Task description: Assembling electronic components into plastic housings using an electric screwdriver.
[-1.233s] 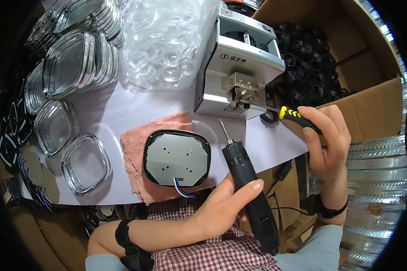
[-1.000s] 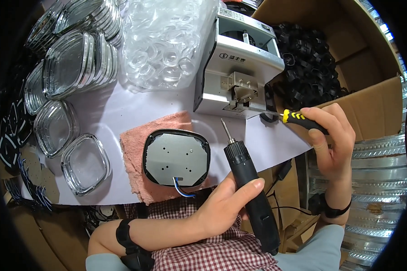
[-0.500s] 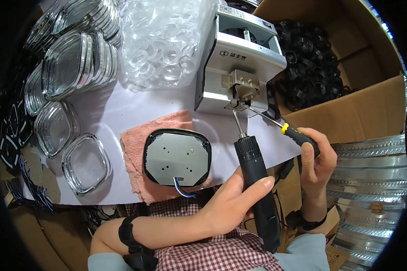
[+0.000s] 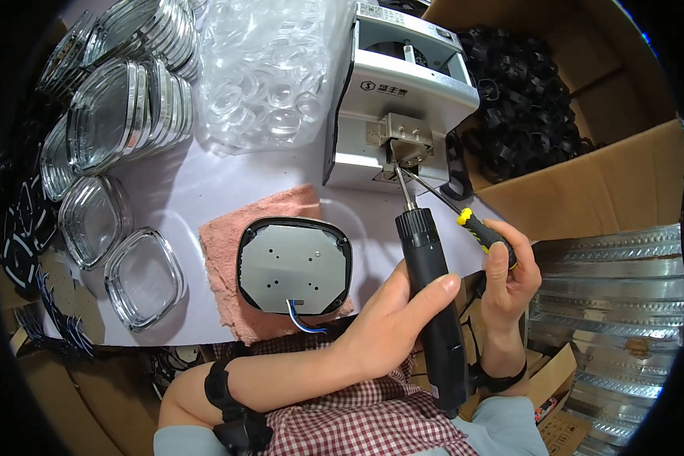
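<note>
My left hand is wrapped round a black electric screwdriver, its bit pointing up to the metal outlet of a silver screw feeder. My right hand grips a hand screwdriver with a black and yellow handle. Its thin shaft slants to the left, and the tip is at the same outlet, close to the other bit. Whether a screw sits there is too small to tell. Left of the feeder, a rounded square lamp housing with a grey metal plate and blue and white wires lies on a pink cloth.
Clear glass-like covers stand stacked at the left, with a single cover in front. A plastic bag of clear rings lies behind the cloth. At the right are a cardboard box of black parts and stacked metal strips.
Both tool tips have moved up further into the feeder outlet. My right hand has shifted left and slightly down with the hand screwdriver, and the two shafts now come together.
</note>
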Demonstrator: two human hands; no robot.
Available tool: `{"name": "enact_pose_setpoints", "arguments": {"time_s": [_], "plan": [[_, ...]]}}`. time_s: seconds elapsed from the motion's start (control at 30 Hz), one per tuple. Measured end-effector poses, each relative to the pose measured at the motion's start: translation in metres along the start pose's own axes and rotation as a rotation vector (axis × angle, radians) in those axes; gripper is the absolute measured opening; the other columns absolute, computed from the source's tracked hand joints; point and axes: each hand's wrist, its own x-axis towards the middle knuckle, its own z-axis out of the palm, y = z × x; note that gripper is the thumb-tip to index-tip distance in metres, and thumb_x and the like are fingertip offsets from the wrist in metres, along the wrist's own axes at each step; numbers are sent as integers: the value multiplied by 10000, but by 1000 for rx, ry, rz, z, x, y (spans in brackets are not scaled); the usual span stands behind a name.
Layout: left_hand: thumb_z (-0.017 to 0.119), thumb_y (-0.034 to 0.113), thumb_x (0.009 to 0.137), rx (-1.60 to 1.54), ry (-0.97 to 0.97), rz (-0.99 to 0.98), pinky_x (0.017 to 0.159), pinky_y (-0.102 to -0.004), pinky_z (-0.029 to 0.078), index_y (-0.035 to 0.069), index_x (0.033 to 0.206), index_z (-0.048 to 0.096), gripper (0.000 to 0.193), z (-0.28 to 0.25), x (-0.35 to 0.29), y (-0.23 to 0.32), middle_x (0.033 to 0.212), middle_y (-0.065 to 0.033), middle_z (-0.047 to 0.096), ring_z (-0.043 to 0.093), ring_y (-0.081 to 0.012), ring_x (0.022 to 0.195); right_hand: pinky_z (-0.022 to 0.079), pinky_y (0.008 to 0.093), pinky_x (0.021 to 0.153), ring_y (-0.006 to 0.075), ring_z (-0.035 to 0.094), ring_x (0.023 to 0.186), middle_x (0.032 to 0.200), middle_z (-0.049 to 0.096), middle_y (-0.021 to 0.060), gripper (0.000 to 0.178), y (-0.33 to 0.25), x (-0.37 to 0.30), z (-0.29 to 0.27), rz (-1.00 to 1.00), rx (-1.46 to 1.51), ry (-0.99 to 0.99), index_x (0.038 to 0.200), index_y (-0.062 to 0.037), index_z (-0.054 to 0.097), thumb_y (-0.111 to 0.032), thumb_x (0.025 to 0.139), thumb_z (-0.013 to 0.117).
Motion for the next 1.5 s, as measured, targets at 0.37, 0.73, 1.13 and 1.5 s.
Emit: {"name": "enact_pose_setpoints", "arguments": {"time_s": [0.37,0.73,1.13,1.5], "plan": [[524,394,1015,6,6,2,835,-246,443,24,1283,463,460,-2,6,0,1047,-17,539,511,-87,958,426,202,660,82,558,722,917,668,70,248,-6,-2,-2,-64,-55,27,1109,40,654,-160,966,625],[534,384,1012,-22,-9,-24,808,-240,449,33,1283,464,449,0,3,5,1018,-9,530,514,-74,923,393,183,610,49,505,667,810,617,17,290,0,-6,2,54,66,20,1158,19,644,-213,987,609],[507,361,1028,-37,2,66,710,-239,470,13,1341,423,475,2,2,0,994,-21,537,516,-62,839,431,201,630,70,541,691,777,599,23,366,19,-9,14,151,289,-23,1222,23,601,-268,1000,594],[512,385,1022,-9,2,56,652,-225,454,9,1306,431,479,-1,5,-3,929,-12,526,510,-59,777,491,216,661,92,600,733,975,643,87,337,17,-21,14,85,213,35,1227,40,603,-186,978,624]]}}
